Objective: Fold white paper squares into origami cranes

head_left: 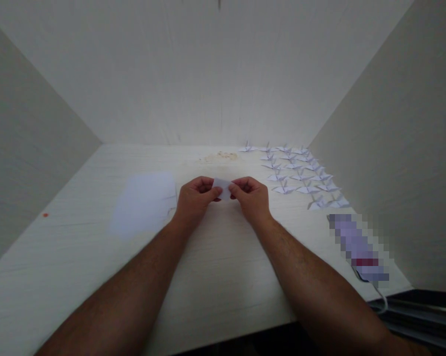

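Observation:
A small white piece of paper (224,188) is held up between both hands over the middle of the table. My left hand (199,194) pinches its left side, thumb in front and fingers curled behind. On the right side, my right hand (251,194) grips it the same way, thumb tip on the paper. How the paper is folded is too small to make out. Several folded white paper cranes (284,189) stand in rows at the back right. To the left lies a flat stack or sheet of white paper (143,202).
A pixelated flat device (356,244) with a white cable (384,302) lies near the right edge. Walls (208,74) enclose the table (223,282) at the back and both sides. A small orange bit (45,215) sits far left; a brownish worn patch (225,155) marks the back.

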A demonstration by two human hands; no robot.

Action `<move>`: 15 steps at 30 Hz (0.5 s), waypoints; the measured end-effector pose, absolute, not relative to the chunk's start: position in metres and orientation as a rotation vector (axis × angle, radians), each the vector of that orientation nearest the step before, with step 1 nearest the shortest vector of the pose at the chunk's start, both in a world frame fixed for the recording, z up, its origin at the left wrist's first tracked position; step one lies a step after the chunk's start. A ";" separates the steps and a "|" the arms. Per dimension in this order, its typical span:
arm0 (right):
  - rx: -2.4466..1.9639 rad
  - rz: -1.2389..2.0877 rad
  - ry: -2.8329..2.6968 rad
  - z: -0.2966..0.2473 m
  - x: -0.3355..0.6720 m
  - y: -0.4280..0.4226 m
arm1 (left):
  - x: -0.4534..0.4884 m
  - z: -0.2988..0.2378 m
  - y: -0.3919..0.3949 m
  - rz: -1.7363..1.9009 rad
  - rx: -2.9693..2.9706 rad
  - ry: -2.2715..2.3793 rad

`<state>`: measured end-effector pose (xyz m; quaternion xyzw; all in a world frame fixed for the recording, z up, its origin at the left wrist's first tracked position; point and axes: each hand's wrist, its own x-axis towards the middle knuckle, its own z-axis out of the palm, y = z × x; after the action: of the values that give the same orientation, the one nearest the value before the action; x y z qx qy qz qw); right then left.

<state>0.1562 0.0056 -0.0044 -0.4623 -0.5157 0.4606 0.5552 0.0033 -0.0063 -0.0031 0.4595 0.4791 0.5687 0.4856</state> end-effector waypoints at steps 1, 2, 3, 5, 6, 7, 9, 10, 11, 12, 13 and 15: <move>-1.088 1.091 -1.219 -0.004 0.156 0.005 | 0.004 -0.003 -0.006 1.385 1.113 1.166; -1.087 1.097 -1.219 -0.004 0.156 0.005 | 0.004 -0.003 -0.006 1.388 1.105 1.170; -1.089 1.104 -1.216 -0.004 0.156 0.005 | 0.004 -0.003 -0.006 1.392 1.098 1.176; -1.096 1.125 -1.213 -0.003 0.156 0.005 | 0.004 -0.003 -0.006 1.393 1.088 1.184; -1.103 1.137 -1.215 -0.003 0.157 0.006 | 0.005 -0.003 -0.006 1.392 1.086 1.185; -1.113 1.151 -1.221 -0.004 0.157 0.006 | 0.004 -0.003 -0.006 1.390 1.085 1.185; -1.123 1.182 -1.242 -0.006 0.158 0.008 | 0.004 -0.004 -0.006 1.379 1.090 1.183; -1.121 1.196 -1.252 -0.007 0.158 0.008 | 0.004 -0.004 -0.006 1.368 1.097 1.184; -1.117 1.206 -1.261 -0.008 0.159 0.009 | 0.004 -0.003 -0.006 1.355 1.108 1.187; -1.113 1.211 -1.273 -0.009 0.159 0.010 | 0.004 -0.003 -0.006 1.340 1.120 1.197; -1.118 1.206 -1.286 -0.010 0.159 0.010 | 0.004 -0.003 -0.006 1.329 1.131 1.211; -1.154 1.171 -1.313 -0.010 0.160 0.009 | 0.005 -0.002 -0.006 1.315 1.147 1.237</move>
<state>0.1595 0.0093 -0.0102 -0.4763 -0.5421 0.4833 0.4957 0.0045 -0.0065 -0.0016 0.4702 0.5072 0.5393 0.4806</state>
